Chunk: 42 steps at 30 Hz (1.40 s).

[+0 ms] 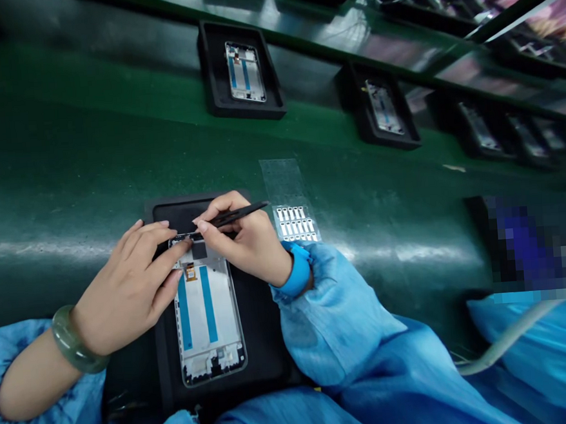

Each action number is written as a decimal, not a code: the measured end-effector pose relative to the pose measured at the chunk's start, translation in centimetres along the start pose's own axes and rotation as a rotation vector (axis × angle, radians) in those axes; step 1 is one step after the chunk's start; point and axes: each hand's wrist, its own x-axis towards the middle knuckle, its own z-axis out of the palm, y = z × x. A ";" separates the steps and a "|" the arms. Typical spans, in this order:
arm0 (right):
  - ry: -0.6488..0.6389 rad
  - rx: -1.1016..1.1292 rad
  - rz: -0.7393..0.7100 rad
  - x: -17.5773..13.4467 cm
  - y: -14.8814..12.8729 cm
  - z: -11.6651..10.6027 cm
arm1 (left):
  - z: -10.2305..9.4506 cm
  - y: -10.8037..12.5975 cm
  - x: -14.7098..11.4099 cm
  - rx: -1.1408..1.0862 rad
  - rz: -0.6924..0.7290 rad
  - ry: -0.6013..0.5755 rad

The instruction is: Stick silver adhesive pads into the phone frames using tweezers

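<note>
Blue smock cloth (278, 419) lies nearest the head camera, along six o'clock. Just past it, a phone frame (225, 306) lies in a black tray (266, 349) on the green tabletop (90, 161), its long axis running roughly from twelve to six. Two blue strips (208, 304) line its pale inner face, and a copper-coloured flex piece (191, 272) sits toward its eleven o'clock.

The step in hand looks like fine tool work at the frame's top edge, where both hands meet. The right hand (249, 240) comes in from one o'clock, its fingers pinched narrowly around black tweezers (248, 210), whose back end points between two and three; the tips are lost among the fingertips, so I cannot tell whether they grip a small part. The left hand (128, 290) reaches in from between nine and ten, fingers loosely fanned, the index fingertip at the top edge close to the tweezers and the thumb by the left edge. Whether these fingers pinch anything, I cannot tell. The next move seems to call for a steady frame and a light, exact touch.

From the fingers, the frame stretches toward six o'clock, mostly uncovered, only its top end beneath them. At its two o'clock, a clear sheet of white pieces (290, 213) lies near the right wrist.
</note>
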 end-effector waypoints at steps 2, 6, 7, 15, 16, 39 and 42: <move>0.014 -0.058 -0.045 0.0 0.0 0.0 | 0.0 0.0 0.0 -0.003 -0.003 -0.002; 0.019 -0.010 -0.019 -0.1 0.0 0.0 | 0.0 0.0 -0.1 -0.019 -0.011 -0.001; 0.013 0.022 0.008 0.0 0.0 0.0 | 0.0 0.0 -0.1 -0.027 -0.013 0.000; -0.012 0.056 0.029 0.0 0.2 0.1 | 0.0 0.1 0.0 -0.039 -0.011 -0.006; -0.010 0.048 0.027 0.0 0.2 0.1 | 0.0 0.0 0.0 -0.035 -0.007 -0.006; 0.026 0.018 -0.067 0.0 0.5 0.3 | -0.1 0.1 0.1 -0.016 -0.001 -0.007; 0.034 0.047 -0.063 0.0 0.6 0.3 | -0.1 0.1 0.1 -0.014 0.007 -0.002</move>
